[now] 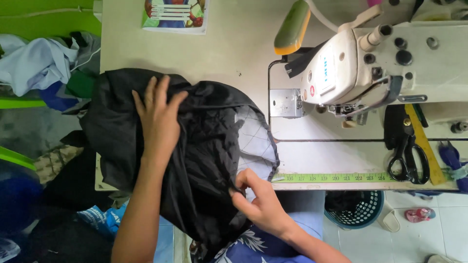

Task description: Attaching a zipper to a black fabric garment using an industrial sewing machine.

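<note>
Here, both hands — left hand (158,114), right hand (261,199) — grip black fabric (204,160).

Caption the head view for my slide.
Left hand presses black fabric flat while right hand pinches its edge beside a sewing machine.

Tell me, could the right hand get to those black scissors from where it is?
Probably yes. The right hand pinches the black fabric near the table edge; the scissors lie uncovered to its right, beyond the green tape measure, nothing between.

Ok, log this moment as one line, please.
left hand: flat on black fabric | right hand: pinching fabric edge | sewing machine: right of fabric | scissors: on table
</note>
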